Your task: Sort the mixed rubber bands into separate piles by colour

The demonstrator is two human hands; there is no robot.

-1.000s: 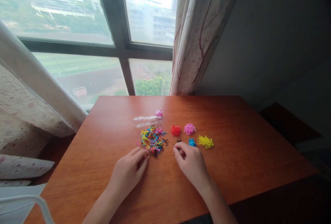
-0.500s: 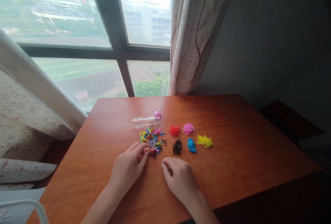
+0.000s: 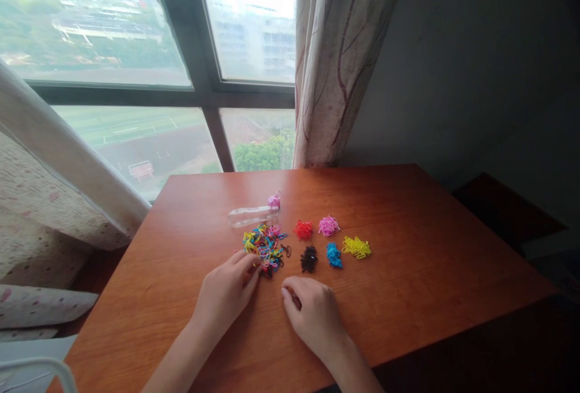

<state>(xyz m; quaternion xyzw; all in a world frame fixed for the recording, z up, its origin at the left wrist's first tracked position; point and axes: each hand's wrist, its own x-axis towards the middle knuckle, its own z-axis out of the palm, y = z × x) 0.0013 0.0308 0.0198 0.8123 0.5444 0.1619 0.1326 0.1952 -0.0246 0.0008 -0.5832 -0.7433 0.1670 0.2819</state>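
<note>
A mixed heap of small coloured rubber bands (image 3: pixel 270 246) lies on the wooden table. At its near left edge is my left hand (image 3: pixel 229 283), its thumb and index finger drawn together on a rubber band among the others; the band's colour is unclear. My right hand (image 3: pixel 313 307) rests on the table nearer to me, right of the heap. Its fingers are curled and the thumb meets the index finger; what they hold, if anything, is hidden. Beyond it sit a black pile (image 3: pixel 309 259) and a blue pile (image 3: pixel 334 256) of rubber bands.
Farther right are red (image 3: pixel 303 230), pink (image 3: pixel 328 225) and yellow (image 3: pixel 357 247) piles of bands. Behind the heap, a clear plastic bottle (image 3: pixel 251 216) lies on its side, with a pink cap (image 3: pixel 274 201) by its mouth. A window and curtains (image 3: pixel 335 66) stand past the table (image 3: pixel 421 230).
The left thumb and index finger have come closer together at the heap's edge. My right hand keeps its curled pose; the view has shifted slightly.
</note>
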